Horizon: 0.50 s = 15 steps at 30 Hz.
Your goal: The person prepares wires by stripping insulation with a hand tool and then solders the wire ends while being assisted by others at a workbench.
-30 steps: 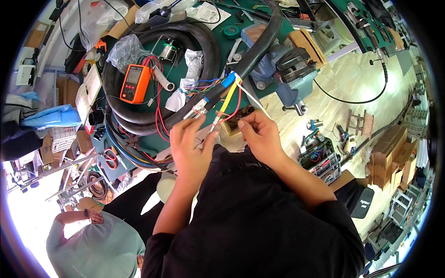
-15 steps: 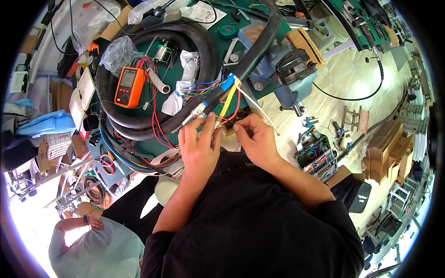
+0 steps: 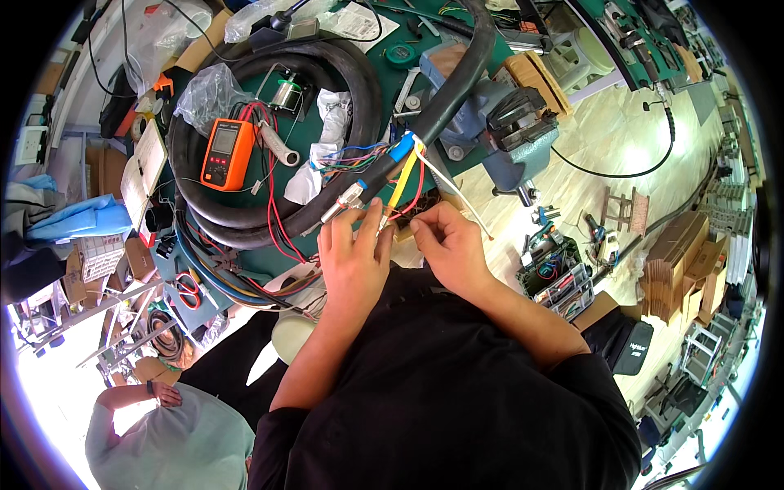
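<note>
My left hand is closed, pinching the lower end of a yellow-sleeved wire between thumb and fingers. A red wire curves down to the same fingertips. My right hand is just to the right, thumb and forefinger pressed together; whatever they hold is too small to make out. Both wires come out of a thick black cable by a band of blue tape. A white strip hangs from there, passing behind my right hand. Beside my left fingers lies a silver metal connector against the cable.
The cable coils over a green bench, around an orange meter with red leads and a clear plastic bag. A bench vise stands right of the cable. A toolbox sits on the floor. Another person is at lower left.
My left hand has shifted very slightly to the right, its fingertips still at the wire ends. My right hand has barely moved.
</note>
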Available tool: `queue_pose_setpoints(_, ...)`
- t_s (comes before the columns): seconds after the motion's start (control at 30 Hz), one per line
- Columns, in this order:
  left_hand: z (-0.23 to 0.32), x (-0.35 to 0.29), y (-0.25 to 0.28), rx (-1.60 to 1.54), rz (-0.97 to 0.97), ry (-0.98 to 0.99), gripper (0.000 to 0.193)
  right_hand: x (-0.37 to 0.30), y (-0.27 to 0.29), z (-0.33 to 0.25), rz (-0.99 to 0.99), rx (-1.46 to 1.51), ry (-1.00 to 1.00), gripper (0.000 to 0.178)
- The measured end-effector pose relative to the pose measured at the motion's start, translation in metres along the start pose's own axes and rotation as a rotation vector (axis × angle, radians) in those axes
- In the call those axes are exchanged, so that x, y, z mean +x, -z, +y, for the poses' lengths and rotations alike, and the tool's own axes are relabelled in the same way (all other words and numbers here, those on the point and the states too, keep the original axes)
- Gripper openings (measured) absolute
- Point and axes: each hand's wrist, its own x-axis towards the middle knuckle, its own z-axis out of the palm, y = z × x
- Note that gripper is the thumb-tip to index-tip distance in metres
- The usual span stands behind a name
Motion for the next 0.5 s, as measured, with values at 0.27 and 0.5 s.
queue_pose_setpoints(0.27, -0.0039, -0.0019, -0.0039, -0.032, -0.021, 0.002, 0.043, 0.0015, -0.0004, -0.0012, 0.001, -0.008, 0.001, 0.009)
queue_pose_setpoints(0.5, -0.0009, 0.0012, -0.0034, -0.155, -0.036, 0.119, 0.033, 0.0010, -0.0005, -0.0039, 0.004, 0.003, -0.013, 0.010)
